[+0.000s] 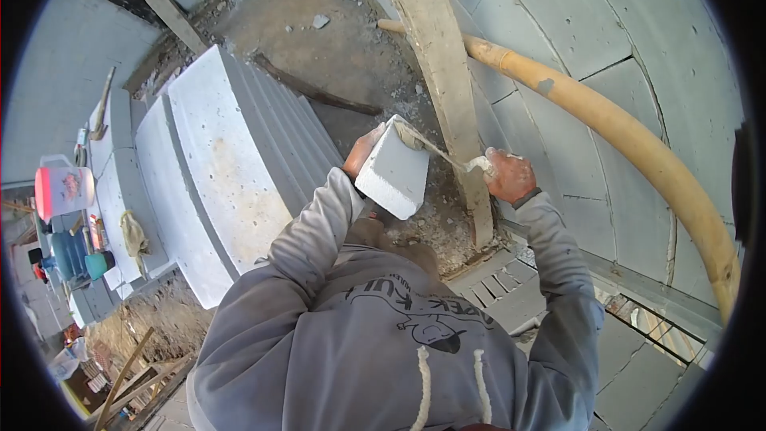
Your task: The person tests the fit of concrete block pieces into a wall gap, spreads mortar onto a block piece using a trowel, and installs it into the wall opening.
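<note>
A white block is tilted in front of my body, and my left hand grips its left side. My right hand is closed around the handle of a trowel. The trowel's thin neck runs left from that hand, and its blade lies against the upper right edge of the block, with grey mortar there. The fingertips of my left hand are partly hidden behind the block.
Large pale blocks are stacked at the left, with a pink-and-clear jug and a cloth beyond. A wooden board and bamboo pole lean near the block wall at the right.
</note>
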Motion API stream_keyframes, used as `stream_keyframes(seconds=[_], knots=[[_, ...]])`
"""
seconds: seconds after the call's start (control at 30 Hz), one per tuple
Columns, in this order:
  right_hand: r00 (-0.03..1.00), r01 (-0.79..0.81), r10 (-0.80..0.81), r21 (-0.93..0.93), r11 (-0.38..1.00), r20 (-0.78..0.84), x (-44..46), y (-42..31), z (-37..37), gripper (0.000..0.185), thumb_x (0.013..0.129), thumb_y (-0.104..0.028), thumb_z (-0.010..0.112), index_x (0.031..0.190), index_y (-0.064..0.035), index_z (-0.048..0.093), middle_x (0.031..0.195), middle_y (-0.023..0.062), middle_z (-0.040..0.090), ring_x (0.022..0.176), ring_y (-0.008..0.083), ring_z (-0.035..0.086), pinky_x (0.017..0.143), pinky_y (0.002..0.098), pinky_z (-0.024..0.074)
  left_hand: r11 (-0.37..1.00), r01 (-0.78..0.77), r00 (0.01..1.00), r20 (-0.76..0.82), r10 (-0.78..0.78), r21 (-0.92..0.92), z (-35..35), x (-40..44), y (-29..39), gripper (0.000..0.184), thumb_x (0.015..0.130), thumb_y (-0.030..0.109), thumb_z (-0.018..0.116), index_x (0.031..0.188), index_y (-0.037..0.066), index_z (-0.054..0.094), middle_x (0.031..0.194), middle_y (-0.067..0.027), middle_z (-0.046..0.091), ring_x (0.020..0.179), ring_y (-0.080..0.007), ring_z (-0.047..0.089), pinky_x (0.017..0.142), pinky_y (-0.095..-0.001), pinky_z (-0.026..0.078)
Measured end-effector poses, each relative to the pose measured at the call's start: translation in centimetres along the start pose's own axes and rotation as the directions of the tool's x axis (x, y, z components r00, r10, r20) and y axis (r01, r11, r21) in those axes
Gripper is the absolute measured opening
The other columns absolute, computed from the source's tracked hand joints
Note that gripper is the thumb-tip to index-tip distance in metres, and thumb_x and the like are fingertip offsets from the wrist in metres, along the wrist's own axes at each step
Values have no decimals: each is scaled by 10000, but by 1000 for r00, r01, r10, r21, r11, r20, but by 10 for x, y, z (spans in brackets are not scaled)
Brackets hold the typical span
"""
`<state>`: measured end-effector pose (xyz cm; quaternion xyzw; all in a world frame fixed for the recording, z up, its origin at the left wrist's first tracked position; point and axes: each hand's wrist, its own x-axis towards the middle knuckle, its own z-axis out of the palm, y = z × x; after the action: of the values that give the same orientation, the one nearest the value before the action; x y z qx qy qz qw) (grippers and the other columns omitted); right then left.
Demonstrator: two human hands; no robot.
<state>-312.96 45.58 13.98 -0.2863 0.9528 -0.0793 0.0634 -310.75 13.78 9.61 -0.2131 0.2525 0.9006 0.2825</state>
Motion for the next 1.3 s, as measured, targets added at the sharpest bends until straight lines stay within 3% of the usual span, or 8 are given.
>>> stream_keyframes(seconds=[0.13,0.53,0.6,0.77,0.93,1.07,1.17,1.3], knots=[[1000,14,-14,-13,1000,28,-15,-30,-8,418,726,-235,615,1094,-50,543,891,146,635,822,316,623,690,461,449,989,-40,999,-34,35,-145,-8,5,2,374,974,370,351,1086,70,545,1003,-163,613,889,-313,602,836,-456,492],[993,61,-46,133,989,-112,-67,-75,-26,269,714,-181,633,955,-83,565,790,122,605,689,312,614,582,447,469,987,-132,986,-115,121,-94,-50,26,3,414,964,373,361,1142,39,528,1028,-153,612,883,-295,610,825,-429,499],[968,-61,113,230,971,-224,-71,-78,-38,240,703,-185,633,918,-97,571,778,126,595,685,324,611,589,453,476,977,-182,977,-130,167,-112,-47,24,8,415,962,377,370,1140,40,533,1022,-145,616,878,-288,611,821,-426,501],[931,-334,359,247,910,-64,-28,-51,-29,314,677,-203,638,963,-83,590,819,167,628,763,361,616,643,462,483,997,-60,998,9,60,-39,9,-13,17,398,956,381,408,1122,53,560,1012,-132,628,859,-262,621,779,-404,518],[972,-29,71,188,982,-223,-18,-34,-6,322,691,-208,631,967,-49,589,755,187,623,736,381,614,680,466,484,998,33,998,60,-30,-45,15,-17,5,414,957,398,396,1112,53,564,1031,-154,620,891,-283,617,800,-424,515],[993,16,3,149,989,-122,-28,-50,-7,313,706,-210,625,970,-51,574,738,181,620,714,366,618,663,474,479,1000,-17,995,96,17,-5,8,-21,1,422,956,400,383,1112,48,555,1048,-179,608,917,-328,607,832,-461,501],[1000,-8,8,120,993,-1,-48,-74,-9,313,730,-213,611,999,-67,545,759,152,626,710,341,624,625,471,471,988,71,994,-76,-82,-137,-33,-6,-8,443,958,419,360,1118,42,530,1059,-187,594,934,-355,592,855,-487,486],[998,33,-19,221,975,-65,-69,-88,-14,294,710,-221,641,950,-72,560,789,125,622,730,321,629,601,436,474,994,-71,988,-145,58,-83,-48,-10,-4,437,958,420,369,1120,52,540,1040,-167,603,890,-324,600,826,-471,493]])
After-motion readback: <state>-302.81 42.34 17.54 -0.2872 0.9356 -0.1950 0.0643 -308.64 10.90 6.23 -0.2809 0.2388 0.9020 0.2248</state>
